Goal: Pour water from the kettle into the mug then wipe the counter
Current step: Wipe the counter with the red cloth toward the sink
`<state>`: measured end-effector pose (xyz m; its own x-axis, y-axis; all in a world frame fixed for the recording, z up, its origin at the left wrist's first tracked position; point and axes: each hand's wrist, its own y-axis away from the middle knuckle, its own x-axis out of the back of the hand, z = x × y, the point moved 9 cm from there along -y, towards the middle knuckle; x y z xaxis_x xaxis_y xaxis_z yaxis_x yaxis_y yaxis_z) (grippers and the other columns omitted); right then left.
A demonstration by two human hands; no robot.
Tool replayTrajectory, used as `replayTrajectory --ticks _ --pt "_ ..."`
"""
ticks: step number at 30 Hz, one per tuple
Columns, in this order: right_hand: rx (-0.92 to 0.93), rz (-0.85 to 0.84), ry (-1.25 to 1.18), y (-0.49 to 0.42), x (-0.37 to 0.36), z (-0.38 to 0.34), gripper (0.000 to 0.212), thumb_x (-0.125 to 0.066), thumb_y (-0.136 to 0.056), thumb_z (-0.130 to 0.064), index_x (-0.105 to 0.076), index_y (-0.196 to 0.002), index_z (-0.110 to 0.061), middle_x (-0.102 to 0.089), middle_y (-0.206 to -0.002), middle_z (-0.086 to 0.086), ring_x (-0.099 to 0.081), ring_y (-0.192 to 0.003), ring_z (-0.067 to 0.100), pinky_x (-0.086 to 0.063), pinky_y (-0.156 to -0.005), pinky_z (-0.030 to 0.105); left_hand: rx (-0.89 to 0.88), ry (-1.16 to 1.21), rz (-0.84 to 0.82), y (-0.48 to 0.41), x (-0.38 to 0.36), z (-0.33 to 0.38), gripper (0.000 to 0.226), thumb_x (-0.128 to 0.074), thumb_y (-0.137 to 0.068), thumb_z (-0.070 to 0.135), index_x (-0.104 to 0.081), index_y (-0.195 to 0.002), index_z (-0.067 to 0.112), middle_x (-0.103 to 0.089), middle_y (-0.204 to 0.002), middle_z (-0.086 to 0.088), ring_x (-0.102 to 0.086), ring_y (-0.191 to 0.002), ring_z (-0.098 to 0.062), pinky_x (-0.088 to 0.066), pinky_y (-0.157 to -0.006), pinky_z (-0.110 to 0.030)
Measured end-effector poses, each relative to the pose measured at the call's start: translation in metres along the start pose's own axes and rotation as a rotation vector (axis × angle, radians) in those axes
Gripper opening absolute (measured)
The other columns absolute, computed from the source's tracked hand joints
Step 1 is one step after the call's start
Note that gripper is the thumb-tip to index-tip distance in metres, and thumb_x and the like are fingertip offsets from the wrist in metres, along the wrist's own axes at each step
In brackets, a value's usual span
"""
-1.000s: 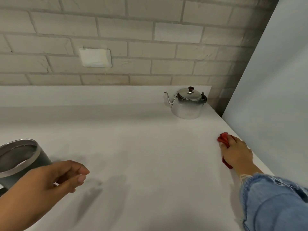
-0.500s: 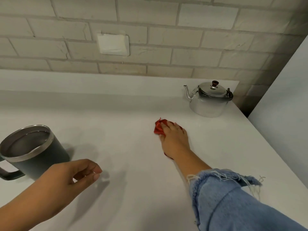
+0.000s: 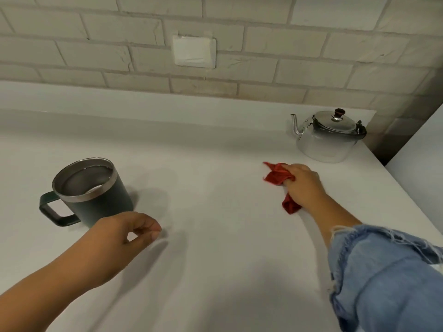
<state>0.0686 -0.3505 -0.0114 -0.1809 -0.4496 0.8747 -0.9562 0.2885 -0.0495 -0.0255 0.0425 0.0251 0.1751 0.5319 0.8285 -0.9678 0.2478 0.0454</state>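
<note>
Right hand (image 3: 304, 185) closed around a red cloth (image 3: 278, 176), pressing it on the white counter (image 3: 215, 271) just in front of the steel kettle (image 3: 328, 137), not touching it. Left hand (image 3: 119, 236) empty, fingers loosely curled, hovering just beside the dark mug (image 3: 93, 190) at left. Kettle upright at far right by the brick wall (image 3: 263, 32).

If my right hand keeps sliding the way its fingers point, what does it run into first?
The right hand, gripping the red cloth, points left and slightly away across the counter. That stretch looks bare up to the back ledge; the kettle and mug seem off that line, though depth is uncertain.
</note>
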Motion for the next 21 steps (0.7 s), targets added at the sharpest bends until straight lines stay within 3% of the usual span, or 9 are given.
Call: replayTrajectory --ticks 2,3,5,7,10,14,17,19,21 --pt "-0.019 -0.011 0.241 0.001 -0.010 0.007 0.048 -0.047 -0.093 -0.026 -0.043 -0.141 -0.028 -0.040 -0.149 -0.001 -0.037 -0.131 0.030 -0.035 -0.107 0.042 -0.016 -0.058 -0.017 0.002 -0.007 0.002 0.011 -0.061 -0.084 0.039 -0.063 -0.087 0.050 -0.065 -0.098 0.033 -0.060 -0.093 0.007 -0.044 -0.077 -0.013" --pt "0.029 0.012 0.279 0.004 -0.017 -0.003 0.049 -0.046 -0.093 -0.027 -0.041 -0.142 -0.028 -0.038 -0.150 -0.002 -0.035 -0.133 0.029 -0.034 -0.108 0.043 -0.025 -0.105 -0.027 0.002 -0.011 0.002 0.016 -0.060 -0.085 0.039 -0.062 -0.097 0.050 -0.061 -0.112 0.032 -0.059 -0.102 0.004 -0.043 -0.085 -0.015" --pt "0.163 0.026 0.266 0.016 -0.035 -0.036 0.049 -0.047 -0.092 -0.025 -0.043 -0.140 -0.027 -0.039 -0.151 -0.002 -0.036 -0.134 0.027 -0.033 -0.108 0.043 -0.016 -0.216 -0.068 0.003 -0.021 -0.002 0.040 -0.058 -0.086 0.043 -0.054 -0.125 0.042 -0.046 -0.139 0.024 -0.050 -0.123 -0.002 -0.037 -0.100 -0.017" --pt "0.279 -0.023 0.220 0.035 -0.055 -0.069 0.050 -0.048 -0.090 -0.023 -0.045 -0.139 -0.028 -0.038 -0.152 -0.003 -0.035 -0.136 0.024 -0.031 -0.110 0.040 0.021 -0.290 -0.145 0.005 -0.032 -0.009 0.062 -0.056 -0.085 0.052 -0.037 -0.142 0.035 -0.026 -0.153 0.022 -0.038 -0.135 -0.005 -0.031 -0.108 -0.022" --pt "0.408 -0.103 0.146 0.075 -0.076 -0.108 0.052 -0.049 -0.091 -0.017 -0.044 -0.140 -0.029 -0.037 -0.152 -0.004 -0.034 -0.137 0.022 -0.026 -0.112 0.038 0.053 -0.313 -0.218 0.010 -0.042 -0.014 0.078 -0.055 -0.083 0.057 -0.021 -0.149 0.031 -0.008 -0.158 0.021 -0.027 -0.141 -0.006 -0.026 -0.112 -0.023" --pt "0.567 -0.226 -0.016 0.117 -0.080 -0.137 0.052 -0.048 -0.089 -0.004 -0.053 -0.133 -0.030 -0.050 -0.138 -0.005 -0.040 -0.125 0.017 -0.032 -0.107 0.030 0.041 -0.327 -0.239 0.010 -0.042 -0.012 0.080 -0.054 -0.083 0.058 -0.016 -0.150 0.032 -0.002 -0.158 0.021 -0.022 -0.143 -0.006 -0.023 -0.113 -0.022" --pt "0.414 -0.420 -0.383 0.115 -0.061 -0.135 0.044 -0.057 -0.082 -0.002 -0.072 -0.105 -0.035 -0.062 -0.109 -0.013 -0.056 -0.100 0.003 -0.038 -0.090 0.007 0.039 -0.337 -0.244 0.009 -0.042 -0.014 0.081 -0.054 -0.084 0.057 -0.015 -0.150 0.031 -0.001 -0.158 0.021 -0.019 -0.144 -0.005 -0.021 -0.114 -0.023" --pt "0.241 -0.345 -0.610 0.093 -0.029 -0.111 0.041 -0.065 -0.077 -0.005 -0.073 -0.077 -0.045 -0.067 -0.088 -0.019 -0.061 -0.080 -0.004 -0.042 -0.072 0.003 0.036 -0.344 -0.249 0.008 -0.043 -0.015 0.082 -0.055 -0.084 0.057 -0.014 -0.150 0.030 -0.001 -0.158 0.020 -0.017 -0.145 -0.006 -0.020 -0.114 -0.023" --pt "0.118 -0.209 -0.690 0.067 -0.001 -0.074 0.037 -0.069 -0.077 -0.009 -0.074 -0.072 -0.045 -0.070 -0.080 -0.021 -0.063 -0.073 -0.006 -0.045 -0.068 0.006 0.044 -0.348 -0.261 0.008 -0.044 -0.016 0.082 -0.054 -0.084 0.056 -0.013 -0.150 0.030 0.000 -0.159 0.020 -0.019 -0.145 -0.006 -0.021 -0.114 -0.024"
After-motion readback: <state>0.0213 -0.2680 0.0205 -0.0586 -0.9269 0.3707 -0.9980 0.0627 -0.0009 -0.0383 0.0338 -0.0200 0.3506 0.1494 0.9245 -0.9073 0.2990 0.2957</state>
